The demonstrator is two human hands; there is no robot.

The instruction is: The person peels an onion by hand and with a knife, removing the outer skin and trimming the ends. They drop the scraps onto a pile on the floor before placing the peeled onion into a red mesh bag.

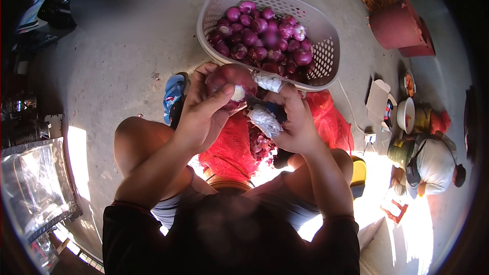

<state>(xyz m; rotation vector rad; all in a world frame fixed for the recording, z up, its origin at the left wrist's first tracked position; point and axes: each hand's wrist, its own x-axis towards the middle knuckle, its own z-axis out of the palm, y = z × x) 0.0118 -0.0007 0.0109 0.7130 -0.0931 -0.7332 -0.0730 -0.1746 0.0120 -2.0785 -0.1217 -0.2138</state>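
A large red onion [230, 80] with a pale cut end is held in my left hand [201, 109], thumb over its front and fingers around its far side. My right hand [295, 122] is closed on a small knife [254, 101], whose blade lies close to the onion's right side. Silvery wrapping covers two of my right fingers. Just beyond my hands, a light grey basket [206, 12] holds several purple-red onions [259, 25]. Below the hands lie a red mesh sack [229, 147] and loose onion skins [261, 146].
Another red mesh [331, 122] lies right of my right hand. A blue sandal [174, 94] is beside my left knee. At right are red tubs [397, 25], an open carton [378, 99], a white bowl [405, 115] and a bending person [435, 165]. Plastic-covered items stand far left.
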